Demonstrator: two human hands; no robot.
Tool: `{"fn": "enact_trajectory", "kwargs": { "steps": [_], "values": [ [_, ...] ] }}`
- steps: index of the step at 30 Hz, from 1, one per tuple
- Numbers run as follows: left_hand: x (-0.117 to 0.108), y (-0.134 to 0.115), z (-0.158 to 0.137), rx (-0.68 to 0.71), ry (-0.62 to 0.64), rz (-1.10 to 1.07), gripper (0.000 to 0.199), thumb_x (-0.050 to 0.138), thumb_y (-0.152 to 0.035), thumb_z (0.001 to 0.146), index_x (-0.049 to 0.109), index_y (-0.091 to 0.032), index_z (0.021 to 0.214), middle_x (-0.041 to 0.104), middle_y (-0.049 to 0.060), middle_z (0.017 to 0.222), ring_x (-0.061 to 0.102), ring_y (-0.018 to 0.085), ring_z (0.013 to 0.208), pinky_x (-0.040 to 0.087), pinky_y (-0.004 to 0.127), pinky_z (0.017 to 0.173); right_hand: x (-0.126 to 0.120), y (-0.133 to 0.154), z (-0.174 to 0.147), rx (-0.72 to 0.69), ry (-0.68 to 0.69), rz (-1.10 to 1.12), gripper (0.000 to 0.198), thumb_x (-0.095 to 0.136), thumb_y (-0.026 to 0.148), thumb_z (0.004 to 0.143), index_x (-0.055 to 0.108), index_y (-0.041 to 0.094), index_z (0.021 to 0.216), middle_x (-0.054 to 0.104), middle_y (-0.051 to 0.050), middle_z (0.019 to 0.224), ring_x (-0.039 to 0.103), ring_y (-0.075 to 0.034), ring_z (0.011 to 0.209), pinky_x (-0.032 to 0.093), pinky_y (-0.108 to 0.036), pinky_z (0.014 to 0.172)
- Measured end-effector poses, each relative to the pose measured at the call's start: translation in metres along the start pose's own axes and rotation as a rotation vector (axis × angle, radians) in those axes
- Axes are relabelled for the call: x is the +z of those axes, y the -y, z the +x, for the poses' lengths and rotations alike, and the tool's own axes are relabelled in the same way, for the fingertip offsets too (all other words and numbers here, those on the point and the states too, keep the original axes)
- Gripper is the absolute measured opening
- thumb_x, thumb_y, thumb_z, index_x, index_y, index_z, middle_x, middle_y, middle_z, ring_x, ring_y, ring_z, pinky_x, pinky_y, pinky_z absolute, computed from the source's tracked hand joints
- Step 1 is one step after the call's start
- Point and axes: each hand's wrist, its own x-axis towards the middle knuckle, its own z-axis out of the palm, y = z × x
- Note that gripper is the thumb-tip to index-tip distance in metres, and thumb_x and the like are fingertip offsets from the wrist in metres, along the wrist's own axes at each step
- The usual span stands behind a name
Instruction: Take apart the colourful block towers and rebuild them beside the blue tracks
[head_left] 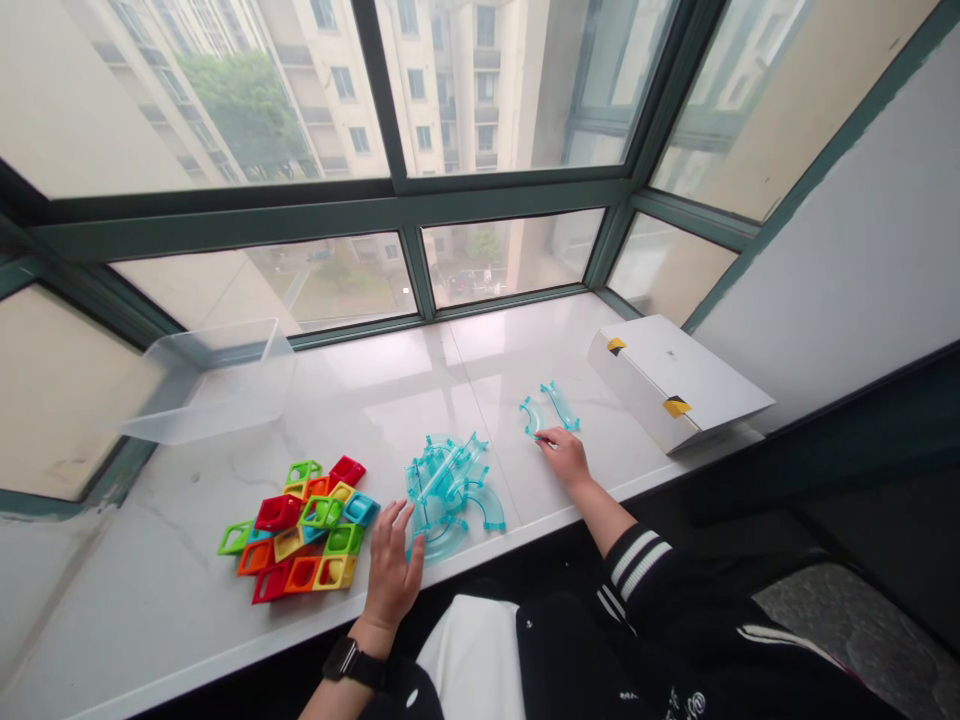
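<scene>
Your left hand (394, 570), nearest you, is spread open and holds nothing; its fingers are at the left edge of the heaped translucent blue track pieces (448, 478), though you cannot tell here whether they touch. A black smartwatch (354, 660) sits on that wrist. Just left of those fingers lies a cluster of coloured hollow blocks (300, 540).

Your right hand (564, 455) has thumb and finger pinched on the near end of a curved track piece (532, 413), which arcs away from the grip towards the window. Just beyond your knuckles lies a longer track piece (561, 407), its long axis slanting from far left to near right, apart from the heap. The right hand is nearer to both; the heap is left of its grip, closer to your left hand.

All this rests on a glossy white marble-look counter (517, 345). Beyond the right grip, off to its right, is a white box (682, 375); far to its left, a clear plastic bin (214, 420). Green-framed windows (330, 215) close the far side.
</scene>
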Motion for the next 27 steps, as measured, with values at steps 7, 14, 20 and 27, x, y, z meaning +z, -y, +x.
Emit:
{"fn": "enact_trajectory", "kwargs": {
  "steps": [7, 14, 20, 27],
  "values": [
    [0.001, 0.004, -0.001, -0.035, 0.006, 0.003, 0.048, 0.046, -0.032, 0.109, 0.043, -0.027, 0.156, 0.052, 0.015, 0.154, 0.047, 0.034, 0.148, 0.041, 0.061, 0.123, 0.019, -0.016, 0.009, 0.007, 0.037, -0.047, 0.022, 0.061, 0.022, 0.092, 0.082, 0.025, 0.098, 0.08, -0.007, 0.099, 0.073, -0.024, 0.087, 0.058, -0.039, 0.087],
    [0.001, 0.004, -0.001, -0.039, 0.023, 0.001, 0.046, 0.045, -0.031, 0.109, 0.044, -0.027, 0.155, 0.053, 0.016, 0.152, 0.048, 0.034, 0.146, 0.042, 0.062, 0.121, 0.025, -0.022, 0.008, 0.001, 0.046, -0.083, 0.023, 0.06, 0.021, 0.095, 0.082, 0.025, 0.103, 0.077, -0.009, 0.103, 0.071, -0.026, 0.099, 0.055, -0.04, 0.095],
    [0.001, 0.003, -0.001, -0.069, 0.032, 0.002, 0.046, 0.045, -0.033, 0.109, 0.045, -0.026, 0.154, 0.053, 0.015, 0.153, 0.049, 0.033, 0.146, 0.044, 0.059, 0.121, 0.026, -0.023, 0.008, 0.006, 0.039, -0.099, 0.024, 0.058, 0.021, 0.097, 0.081, 0.025, 0.106, 0.074, -0.009, 0.105, 0.07, -0.026, 0.1, 0.055, -0.039, 0.093],
    [0.001, 0.003, 0.0, -0.065, 0.02, 0.005, 0.044, 0.045, -0.032, 0.109, 0.048, -0.025, 0.152, 0.054, 0.014, 0.152, 0.051, 0.032, 0.145, 0.044, 0.057, 0.121, 0.027, -0.023, 0.006, -0.004, 0.044, -0.125, 0.026, 0.055, 0.017, 0.097, 0.079, 0.023, 0.105, 0.074, -0.01, 0.105, 0.069, -0.027, 0.101, 0.054, -0.039, 0.095]
  ]
}}
